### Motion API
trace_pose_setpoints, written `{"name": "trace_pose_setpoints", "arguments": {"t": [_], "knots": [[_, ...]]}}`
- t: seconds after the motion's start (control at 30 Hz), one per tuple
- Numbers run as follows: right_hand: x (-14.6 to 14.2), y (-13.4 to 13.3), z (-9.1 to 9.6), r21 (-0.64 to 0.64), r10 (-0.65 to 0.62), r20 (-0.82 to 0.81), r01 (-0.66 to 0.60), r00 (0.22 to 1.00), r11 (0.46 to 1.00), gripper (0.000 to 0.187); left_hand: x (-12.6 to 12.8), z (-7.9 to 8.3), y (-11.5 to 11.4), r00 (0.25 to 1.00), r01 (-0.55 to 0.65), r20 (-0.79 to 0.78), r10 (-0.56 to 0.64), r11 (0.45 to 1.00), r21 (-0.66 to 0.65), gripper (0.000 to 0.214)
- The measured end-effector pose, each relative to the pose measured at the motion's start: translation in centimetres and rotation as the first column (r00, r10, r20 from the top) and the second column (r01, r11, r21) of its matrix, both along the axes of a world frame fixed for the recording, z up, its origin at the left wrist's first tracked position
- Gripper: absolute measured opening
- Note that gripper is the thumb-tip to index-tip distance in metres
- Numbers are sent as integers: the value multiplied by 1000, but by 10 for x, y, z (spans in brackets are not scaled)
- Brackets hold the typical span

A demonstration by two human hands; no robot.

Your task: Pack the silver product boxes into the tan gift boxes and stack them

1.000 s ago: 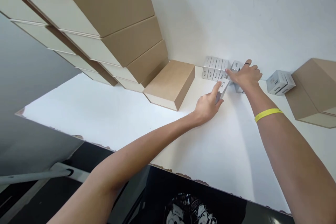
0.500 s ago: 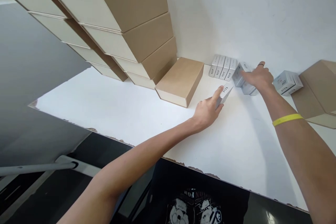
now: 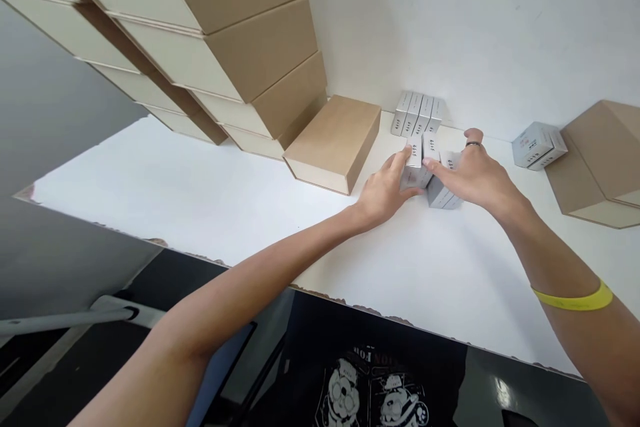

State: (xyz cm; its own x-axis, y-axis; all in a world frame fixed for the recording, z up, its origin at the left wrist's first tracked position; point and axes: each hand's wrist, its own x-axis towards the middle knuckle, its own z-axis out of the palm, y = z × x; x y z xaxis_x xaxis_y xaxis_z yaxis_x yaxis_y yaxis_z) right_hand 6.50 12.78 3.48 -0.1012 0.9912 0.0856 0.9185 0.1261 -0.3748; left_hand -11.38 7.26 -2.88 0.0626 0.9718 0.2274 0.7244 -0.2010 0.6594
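My left hand [image 3: 383, 193] is closed on a small white carton [image 3: 414, 155] with dark lettering, index finger on top and thumb low at its near side. Another small carton [image 3: 431, 145] stands right beside it, touched by the thumb tip of my right hand [image 3: 477, 173]. That right hand, wearing a ring, is closed around more small cartons [image 3: 443, 195], which its thumb and palm partly cover. Just behind, a row of several matching cartons [image 3: 417, 113] stands near the wall.
A flat brown box [image 3: 334, 137] lies left of the row, beside tall stacks of similar boxes [image 3: 265, 53]. To the right, two more small cartons [image 3: 537, 145] adjoin a tilted brown box [image 3: 595, 160]. The white tabletop [image 3: 200, 200] has a chipped front edge.
My right hand has moved left and nearer with its small cartons, bringing them up against the carton in my left hand. The view has shifted slightly.
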Motion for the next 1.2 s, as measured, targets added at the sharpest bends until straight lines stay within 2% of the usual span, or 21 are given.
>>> {"name": "trace_pose_setpoints", "arguments": {"t": [0.1,0.17,0.27,0.37,0.5,0.57,0.67,0.77,0.93,1.03,1.13,1.2], "knots": [[20,-3,-9,-127,83,-147,-102,986,987,110,-8,1,-1,1000,6,1,-6,1000,2,90],[36,-8,-16,-130,139,-214,-169,967,977,120,-9,3,2,1000,24,5,-24,1000,7,94],[52,-16,-23,-125,171,-248,-207,953,970,112,-5,9,14,998,70,-3,-70,997,22,91],[52,-19,-25,-120,126,-304,-169,944,978,100,0,23,32,992,118,-36,-117,992,32,81],[41,-14,-24,-135,88,-373,-148,924,980,108,1,47,58,958,201,-207,-200,979,-16,87],[39,-9,-24,-140,126,-405,-198,905,970,112,-1,58,68,914,276,-283,-291,957,-92,87],[43,0,-27,-131,219,-490,-319,844,939,109,-5,67,78,858,369,-308,-412,910,-189,77],[46,5,-31,-143,210,-545,-337,812,930,104,-9,67,78,874,353,-290,-391,919,-175,75],[35,6,-37,-105,188,-585,-303,789,947,98,-6,61,68,899,301,-262,-350,930,-211,109],[29,7,-41,-76,204,-581,-302,788,950,112,-4,61,67,878,349,-268,-395,915,-204,118],[34,8,-43,-146,194,-607,-349,770,926,132,-6,64,69,859,381,-272,-435,896,-230,115],[41,8,-44,-189,190,-629,-385,754,904,133,-7,65,71,871,364,-255,-420,900,-240,109]]}}
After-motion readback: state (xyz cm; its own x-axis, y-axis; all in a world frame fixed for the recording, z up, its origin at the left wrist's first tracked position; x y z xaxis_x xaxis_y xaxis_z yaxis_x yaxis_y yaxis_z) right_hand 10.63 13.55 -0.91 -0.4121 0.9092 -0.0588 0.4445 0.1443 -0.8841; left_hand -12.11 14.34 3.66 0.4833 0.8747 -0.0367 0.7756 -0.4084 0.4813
